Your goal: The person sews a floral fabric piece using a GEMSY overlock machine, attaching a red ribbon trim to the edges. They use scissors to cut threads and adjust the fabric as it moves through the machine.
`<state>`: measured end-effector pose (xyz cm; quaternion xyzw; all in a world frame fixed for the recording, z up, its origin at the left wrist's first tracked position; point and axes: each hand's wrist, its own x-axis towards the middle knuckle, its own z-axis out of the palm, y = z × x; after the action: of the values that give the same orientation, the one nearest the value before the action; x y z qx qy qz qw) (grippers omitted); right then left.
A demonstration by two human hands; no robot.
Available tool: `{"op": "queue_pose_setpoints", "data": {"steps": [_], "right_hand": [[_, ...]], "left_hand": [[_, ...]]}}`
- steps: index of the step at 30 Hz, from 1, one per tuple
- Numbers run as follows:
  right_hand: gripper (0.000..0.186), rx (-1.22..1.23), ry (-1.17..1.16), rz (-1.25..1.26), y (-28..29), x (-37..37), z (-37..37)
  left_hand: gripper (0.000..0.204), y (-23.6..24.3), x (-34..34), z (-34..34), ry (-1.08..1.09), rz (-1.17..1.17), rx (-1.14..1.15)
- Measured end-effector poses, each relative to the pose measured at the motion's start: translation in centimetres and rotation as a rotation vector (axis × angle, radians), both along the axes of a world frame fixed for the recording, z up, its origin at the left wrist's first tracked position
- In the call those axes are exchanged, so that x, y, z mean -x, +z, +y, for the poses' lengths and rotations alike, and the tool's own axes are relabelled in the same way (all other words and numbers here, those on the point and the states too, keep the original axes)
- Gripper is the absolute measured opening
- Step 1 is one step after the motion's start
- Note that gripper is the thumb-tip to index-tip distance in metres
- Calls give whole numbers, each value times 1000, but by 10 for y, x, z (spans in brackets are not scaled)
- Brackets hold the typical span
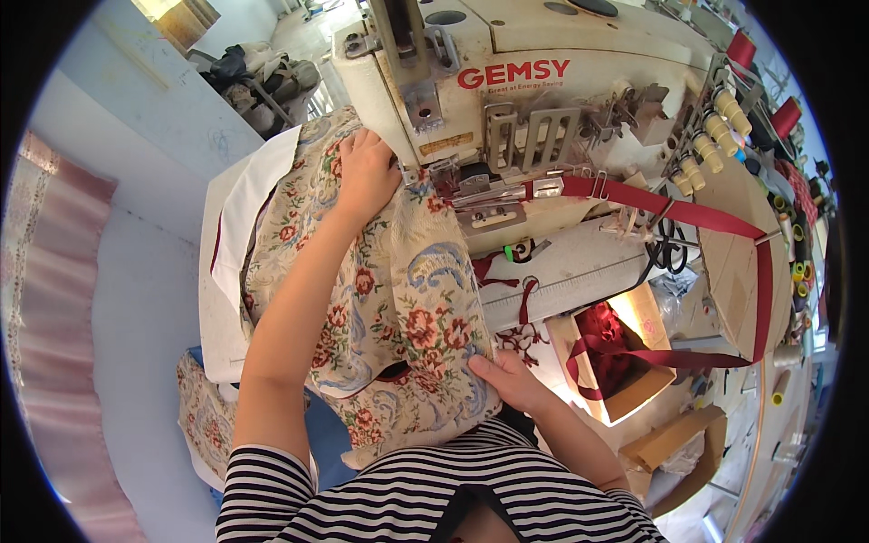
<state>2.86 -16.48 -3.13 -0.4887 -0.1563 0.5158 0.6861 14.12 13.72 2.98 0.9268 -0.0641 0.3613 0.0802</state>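
Head: right hand (516, 382) apparently part-under fabric (425, 303)

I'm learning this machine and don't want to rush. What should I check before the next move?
1. Left hand on the floral fabric: ok, palm down.
2. Left hand well away from the sewing machine: not ok, close beside its head.
3. Right hand holding the fabric: ok, thumb on top.
4. Red tape led toward the machine: ok, along its front.
5. Tape supply neat: not ok, bunched in the cardboard box.
6. Needle threaded: cannot tell.
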Motion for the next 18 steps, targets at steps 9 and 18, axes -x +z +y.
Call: {"op": "queue_pose_setpoints", "data": {"steps": [9,18], "right_hand": [[40,-55,-35,-66,2,-23,10],[40,5,-21,-169,17,-47,22]], "left_hand": [[21,-4,-25,21,36,36,54],[26,-7,-34,36,261,-13,-74]]}}
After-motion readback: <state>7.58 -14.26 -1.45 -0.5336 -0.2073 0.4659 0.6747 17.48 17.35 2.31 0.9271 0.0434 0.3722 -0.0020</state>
